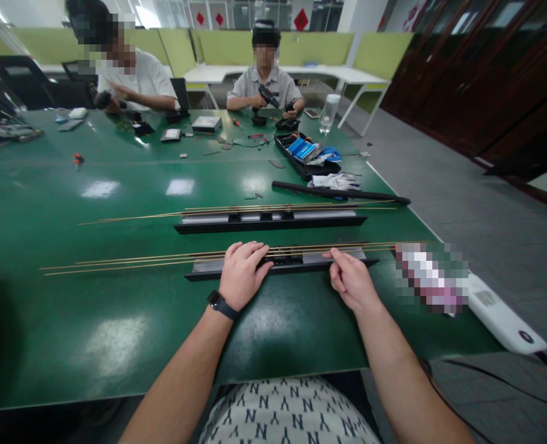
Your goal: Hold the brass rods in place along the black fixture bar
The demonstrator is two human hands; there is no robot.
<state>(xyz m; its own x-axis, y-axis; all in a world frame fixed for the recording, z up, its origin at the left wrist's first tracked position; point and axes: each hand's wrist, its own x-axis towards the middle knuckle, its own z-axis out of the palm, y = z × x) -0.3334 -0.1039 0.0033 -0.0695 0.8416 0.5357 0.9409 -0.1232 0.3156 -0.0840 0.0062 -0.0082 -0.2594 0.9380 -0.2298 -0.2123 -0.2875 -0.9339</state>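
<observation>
A long black metal rail (317, 264) with a grey inner face lies crosswise on the table in front of me. Several thin brass-coloured rods (129, 261) run along it and stick out past both ends. My left hand (243, 271) is draped over the rail, fingers across the rods and thumb on the near side. Dark fittings (288, 259) show inside the rail, between my hands. At the right part, my right hand (351, 277) has its index fingertip at the rods and its other fingers curled; anything pinched there is hidden.
A second black rail (273, 224) with rods lies beyond. Farther back are a long black strip (342, 192), gloves (335, 181) and a black tray (296, 163). A white power strip (504, 314) sits at the right edge. Two people work across the table.
</observation>
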